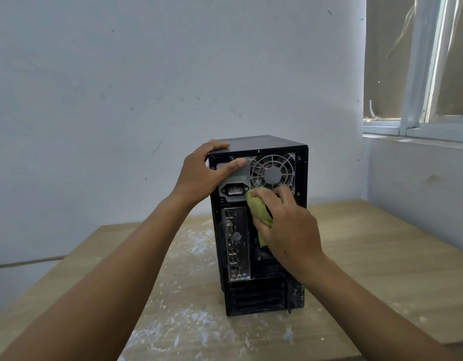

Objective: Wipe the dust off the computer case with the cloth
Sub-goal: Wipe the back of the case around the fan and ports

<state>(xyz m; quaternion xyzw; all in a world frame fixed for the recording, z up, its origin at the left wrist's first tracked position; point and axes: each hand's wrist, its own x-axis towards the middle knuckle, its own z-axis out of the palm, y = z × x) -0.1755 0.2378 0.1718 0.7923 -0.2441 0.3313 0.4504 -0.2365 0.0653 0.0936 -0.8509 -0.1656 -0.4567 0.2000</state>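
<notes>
computer case (266,256) upright, rear panel facing camera | right hand (290,225) grips cloth (260,212)

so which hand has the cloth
The right hand: it grips the green cloth against the back of the case, just below the fan. The left hand holds only the case top corner.

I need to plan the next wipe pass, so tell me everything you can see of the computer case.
The computer case, a black metal-looking tower, stands upright on the wooden table, rear panel toward the camera. A fan grille and power socket sit up top; a port strip runs down its left. The left hand grips its top rear corner; the right hand presses the green cloth just below the fan.
</notes>
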